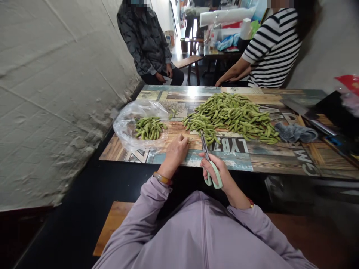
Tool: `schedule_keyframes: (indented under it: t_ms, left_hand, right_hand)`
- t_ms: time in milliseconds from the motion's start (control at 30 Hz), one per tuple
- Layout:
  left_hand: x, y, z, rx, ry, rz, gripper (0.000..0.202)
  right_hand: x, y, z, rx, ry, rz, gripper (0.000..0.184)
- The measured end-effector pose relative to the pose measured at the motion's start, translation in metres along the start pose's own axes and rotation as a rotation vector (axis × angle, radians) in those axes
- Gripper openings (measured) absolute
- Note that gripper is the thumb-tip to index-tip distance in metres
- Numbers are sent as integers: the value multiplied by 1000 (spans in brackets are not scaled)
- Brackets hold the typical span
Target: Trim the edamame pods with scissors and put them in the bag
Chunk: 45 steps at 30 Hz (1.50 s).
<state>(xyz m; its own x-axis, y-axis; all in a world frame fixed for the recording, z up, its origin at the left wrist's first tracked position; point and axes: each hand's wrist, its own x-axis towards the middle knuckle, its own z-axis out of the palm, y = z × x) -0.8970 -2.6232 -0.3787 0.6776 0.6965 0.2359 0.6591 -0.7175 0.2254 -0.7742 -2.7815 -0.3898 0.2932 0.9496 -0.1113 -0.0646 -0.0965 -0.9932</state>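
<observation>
My right hand point(217, 170) is wrapped round the pale green handles of a pair of scissors point(205, 146). Their blades point away from me, with the tips at the near edge of a large heap of green soybean pods point(232, 114). To the left, my left hand point(177, 150) is over the table's near part, fingers curled together; whatever they may pinch is hidden. Beyond it on the left, a smaller pile of pods point(150, 129) lies in a clear plastic bag point(123, 123) with its mouth spread wide.
The patterned wooden table point(269, 157) holds a grey cloth point(297, 132) and a cleaver point(295, 106) on the right. A few scraps point(172, 113) lie near the bag. Two people sit across the table, one in a striped top point(276, 45), one in a dark patterned jacket point(146, 41). A wall point(56, 93) rises at left.
</observation>
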Motion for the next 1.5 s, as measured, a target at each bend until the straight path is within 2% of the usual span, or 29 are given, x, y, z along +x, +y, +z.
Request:
schedule_keyframes:
  t_ms: [133,233,367,467,567,667,767,933,1067,1233,1500]
  left_hand:
    - [0,-6,10,-408,185,-12,12]
    - [0,-4,16,-802,245,-145,14]
    - [-1,9,14,-1235,152,-289,19]
    - [-3,18,7,-1437,53,-351,25]
    - [-5,20,3,-1579,11,-398,30]
    - [-6,20,3,-1644,-15,-408,34]
    - [-6,20,4,-1667,-37,-391,30]
    - [-6,20,3,-1688,-19,-397,27]
    - [-7,18,1,-1702,-46,-405,29]
    - [-8,17,1,-1678,-37,-403,28]
    - [-8,16,-1,-1699,-89,-385,32]
  right_hand:
    - [0,1,0,-8,8,-5,50]
    - [1,2,1,-11,8,5,52]
    - [3,1,2,6,8,15,53]
    - [2,-1,2,-1,9,25,52]
    - [0,-2,1,-19,7,29,52]
    - [-1,-3,-4,-57,-7,5,51]
    - [-2,-7,-14,-145,-13,-89,48]
    - [-1,-13,-25,-232,-66,-190,51]
    - [-1,-16,-23,-283,-110,-200,51]
    - [1,-21,-18,-384,-93,-171,44]
    - [-1,-22,-11,-354,-168,-139,39]
